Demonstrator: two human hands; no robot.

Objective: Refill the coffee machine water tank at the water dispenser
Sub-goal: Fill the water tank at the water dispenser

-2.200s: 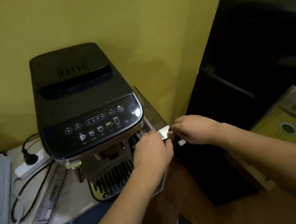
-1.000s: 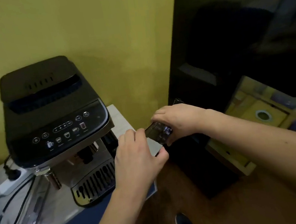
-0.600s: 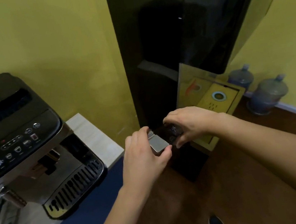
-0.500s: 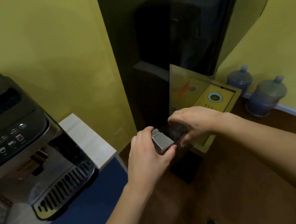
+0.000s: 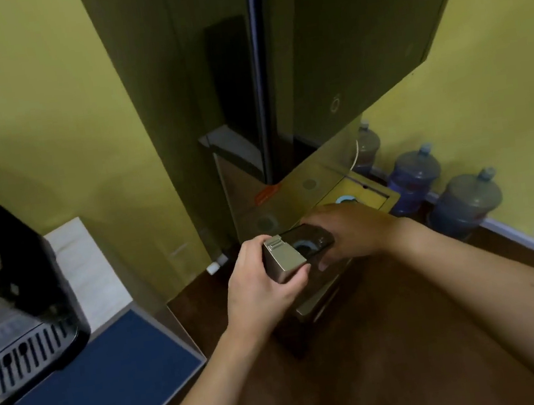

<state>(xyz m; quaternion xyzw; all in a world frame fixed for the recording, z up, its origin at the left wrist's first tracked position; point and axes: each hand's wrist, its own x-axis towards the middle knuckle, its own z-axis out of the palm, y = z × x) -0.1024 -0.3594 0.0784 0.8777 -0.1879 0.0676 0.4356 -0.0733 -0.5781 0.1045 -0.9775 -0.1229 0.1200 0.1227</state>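
Silver-capped water tank (image 5: 294,252) lies crosswise, gripped at each end by left hand (image 5: 263,287) and right hand (image 5: 352,231), dispenser (image 5: 294,62) ahead.

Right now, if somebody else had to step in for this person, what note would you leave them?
Left hand: gripping the water tank by its silver end.
Right hand: holding the tank's far, dark end.
Tank: out of the coffee machine, which stands at left on the counter; carried in the air in front of the tall dark unit.
Done: tank removed.
Left: fill it at the dispenser, slide it back into the machine.
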